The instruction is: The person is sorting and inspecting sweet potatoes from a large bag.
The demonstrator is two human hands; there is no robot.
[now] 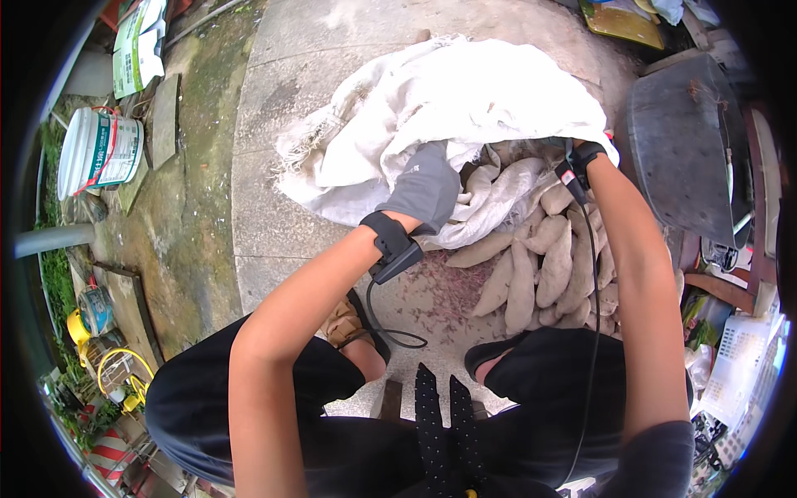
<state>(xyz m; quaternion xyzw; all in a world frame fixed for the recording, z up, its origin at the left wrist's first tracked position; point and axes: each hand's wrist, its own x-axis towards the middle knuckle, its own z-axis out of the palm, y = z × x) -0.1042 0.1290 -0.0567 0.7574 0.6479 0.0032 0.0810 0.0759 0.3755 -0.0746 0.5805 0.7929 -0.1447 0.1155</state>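
A large white woven sack (492, 87) lies crumpled on the concrete, its mouth facing me and its left edge frayed. My left hand (429, 180), in a grey glove, reaches in under the upper layer of cloth, and its fingers are hidden. At the sack's right side my right hand (563, 144) is mostly covered by the raised cloth, so its grip does not show. Twisted folds of the sack (504, 193) hang between the two hands. Right below them lies a heap of dusty, long tubers, apparently sweet potatoes (554, 261), some touching the sack.
Reddish scraps (442, 286) litter the concrete between my feet and the heap. A large dark metal tub (679, 149) stands close on the right. To the left are a white bucket (103, 152) and a wooden board (131, 305). A cable (594, 299) runs along my right arm.
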